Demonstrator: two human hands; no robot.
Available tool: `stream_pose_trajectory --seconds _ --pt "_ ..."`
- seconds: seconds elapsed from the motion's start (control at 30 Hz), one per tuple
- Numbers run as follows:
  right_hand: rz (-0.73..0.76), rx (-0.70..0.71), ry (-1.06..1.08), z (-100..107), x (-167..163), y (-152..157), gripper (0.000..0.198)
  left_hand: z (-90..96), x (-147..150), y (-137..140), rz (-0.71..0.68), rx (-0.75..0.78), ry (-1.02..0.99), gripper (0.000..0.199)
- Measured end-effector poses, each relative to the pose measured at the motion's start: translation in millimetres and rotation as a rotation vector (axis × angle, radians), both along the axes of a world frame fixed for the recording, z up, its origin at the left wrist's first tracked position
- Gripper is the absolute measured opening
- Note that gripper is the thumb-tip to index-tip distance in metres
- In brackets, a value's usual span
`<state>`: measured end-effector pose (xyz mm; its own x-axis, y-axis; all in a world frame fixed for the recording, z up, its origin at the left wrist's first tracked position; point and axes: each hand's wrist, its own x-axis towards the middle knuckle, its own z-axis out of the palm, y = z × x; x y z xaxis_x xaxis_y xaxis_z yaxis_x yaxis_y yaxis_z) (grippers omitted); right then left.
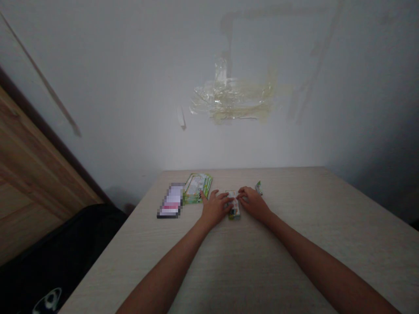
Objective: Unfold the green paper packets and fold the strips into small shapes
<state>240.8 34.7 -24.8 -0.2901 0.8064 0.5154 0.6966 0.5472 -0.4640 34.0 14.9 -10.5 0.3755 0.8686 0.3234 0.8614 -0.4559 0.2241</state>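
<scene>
A small, narrow packet (233, 205) with white, green and yellow print lies on the table between my hands. My left hand (214, 208) reaches over its left side, fingers spread and the tips resting on it. At the packet's upper right edge, my right hand (252, 202) has its fingers bent and drawn together, seemingly pinching that edge. A stack of flat green-and-white printed packets (196, 186) is just beyond my left thumb. Past my right hand lies a small crumpled green-and-white wrapper piece (259, 188), partly hidden by the hand.
A phone (172, 200) with a blurred-out screen lies left of the stack. The pale wooden table (294, 261) meets a wall (147, 109) bearing patches of clear tape (234, 100). To the left are a dark bag (65, 248) and a wooden panel (29, 174).
</scene>
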Motion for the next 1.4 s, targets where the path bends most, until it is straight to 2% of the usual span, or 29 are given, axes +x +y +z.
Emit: stream_pose_trajectory --seconds 0.27,0.43,0.57,0.73,0.9,1.17,1.4 --pt "0.072 0.03 0.019 6.5 2.6 -6.3 0.012 1.5 -0.7 -0.5 0.007 0.001 -0.01 0.03" --pt "0.163 0.022 0.031 14.0 7.2 -12.8 0.021 2.6 -0.1 -0.6 0.002 -0.007 -0.021 0.029" --pt "0.216 0.013 0.005 19.3 10.5 -15.0 0.017 0.9 0.6 -0.5 0.005 -0.003 -0.022 0.03" --pt "0.147 -0.005 -0.068 17.0 10.0 -10.4 0.012 0.5 -0.6 4.2 0.022 0.01 0.023 0.03" --pt "0.099 -0.032 -0.109 8.4 7.8 -3.5 0.017 2.0 -3.8 13.8 0.077 0.025 0.046 0.034" --pt "0.163 -0.005 -0.122 14.6 5.2 -3.5 0.021 1.8 -5.0 18.1 0.09 -0.028 0.098 0.036" --pt "0.186 -0.016 -0.125 18.1 5.7 -2.0 0.025 1.7 -6.1 15.8 0.087 -0.001 0.032 0.033"
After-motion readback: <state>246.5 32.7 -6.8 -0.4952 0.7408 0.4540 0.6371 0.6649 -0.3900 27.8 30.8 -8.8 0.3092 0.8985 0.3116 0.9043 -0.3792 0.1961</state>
